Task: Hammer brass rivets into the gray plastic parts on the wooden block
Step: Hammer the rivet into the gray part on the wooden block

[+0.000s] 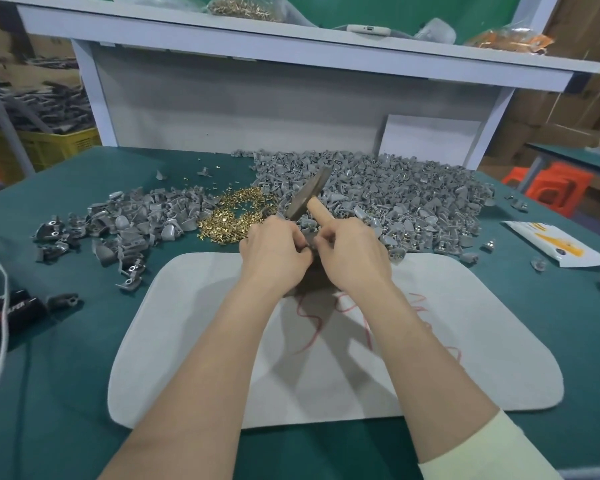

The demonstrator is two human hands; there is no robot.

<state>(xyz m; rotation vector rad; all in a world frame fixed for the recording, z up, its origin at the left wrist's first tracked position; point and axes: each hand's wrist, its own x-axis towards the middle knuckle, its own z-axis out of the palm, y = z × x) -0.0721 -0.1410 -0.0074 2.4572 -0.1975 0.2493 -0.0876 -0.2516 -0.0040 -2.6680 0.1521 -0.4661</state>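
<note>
Two hands meet at the centre of the view, fingertips touching, at the far edge of the white mat. Your right hand is wrapped round the wooden handle of the hammer, whose dark head tilts up and away to the left, raised above the piles. Your left hand has its fingers curled inward and pinches a small gray part in the gap between the two hands; the thumb and forefinger of your right hand also reach to this piece. Whether a rivet sits in it cannot be told.

Directly beneath the hands lies the wooden block, dark and mostly covered by your wrists, on the mat's far edge. Red scribbles mark the mat near you.

Just beyond your left hand, a loose heap of brass rivets lies on the green table. A large pile of gray plastic parts spreads to the right of the rivets and behind the hammer; a smaller pile lies to the left.

At the table's right edge rests a white and yellow packet. At the left edge lie black cylinders crossed by a white cord. On the shelf above sits a clear bag of rivets.
</note>
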